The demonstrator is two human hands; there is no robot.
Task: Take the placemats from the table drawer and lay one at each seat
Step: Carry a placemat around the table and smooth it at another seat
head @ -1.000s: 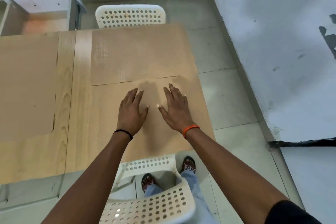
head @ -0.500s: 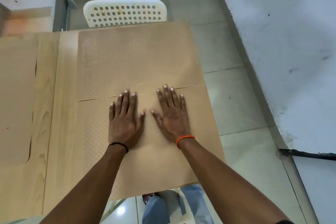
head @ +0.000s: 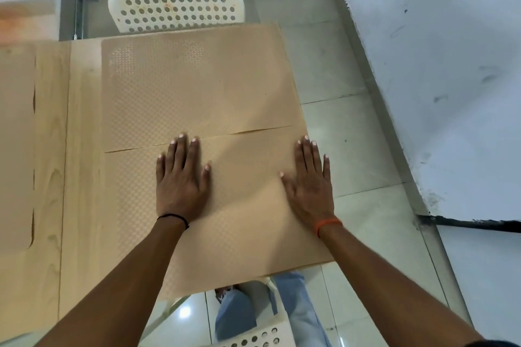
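Both hands, left and right, spread flat on near placemat; right at table's right edge.

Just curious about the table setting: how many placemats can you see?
3. One under both hands, one beyond it by the far white chair, one at the left edge, partly cut off. More may lie out of view.
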